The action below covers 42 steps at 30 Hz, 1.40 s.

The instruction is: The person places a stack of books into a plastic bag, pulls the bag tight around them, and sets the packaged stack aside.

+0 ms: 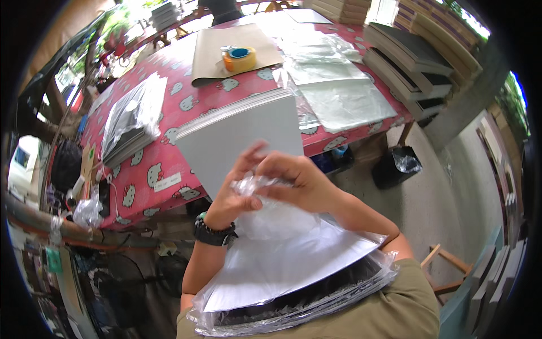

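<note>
A clear plastic bag [288,226] with white sheets [282,263] and black sheets [305,294] inside rests against my body. Its gathered top bunches up between my hands. My left hand [234,192], with a dark wristband and a beaded bracelet at the wrist, is closed on the crumpled plastic. From the other side my right hand [293,178] pinches at the same plastic, its fingers curled and a little blurred. Just beyond the hands, a thick stack of white boards [237,135] lies on the table's near edge, partly covered by my fingers.
The table has a pink patterned cloth [186,101]. On it are brown paper [206,59], tape rolls [240,58], flat clear bags [344,101] and a plastic-wrapped stack [132,118]. Dark-topped stacks [412,51] stand at the right, near a black bin [389,172]. A person [219,11] appears far back.
</note>
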Each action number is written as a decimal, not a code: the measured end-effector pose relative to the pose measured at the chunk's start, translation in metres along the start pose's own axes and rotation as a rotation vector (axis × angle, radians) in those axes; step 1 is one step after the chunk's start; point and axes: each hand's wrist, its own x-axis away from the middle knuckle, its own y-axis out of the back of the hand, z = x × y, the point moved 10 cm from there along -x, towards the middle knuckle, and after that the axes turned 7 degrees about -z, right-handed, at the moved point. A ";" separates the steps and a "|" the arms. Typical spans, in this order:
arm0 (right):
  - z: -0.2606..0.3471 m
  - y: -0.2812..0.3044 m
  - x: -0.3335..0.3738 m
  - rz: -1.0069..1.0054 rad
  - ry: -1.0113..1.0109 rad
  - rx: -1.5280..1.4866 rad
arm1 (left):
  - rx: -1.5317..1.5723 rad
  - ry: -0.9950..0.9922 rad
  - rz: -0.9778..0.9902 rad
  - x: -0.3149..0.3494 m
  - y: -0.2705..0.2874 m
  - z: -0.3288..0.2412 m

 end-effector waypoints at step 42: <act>-0.031 -0.008 -0.027 0.047 -0.140 0.264 | -0.291 0.093 -0.480 0.038 0.058 -0.032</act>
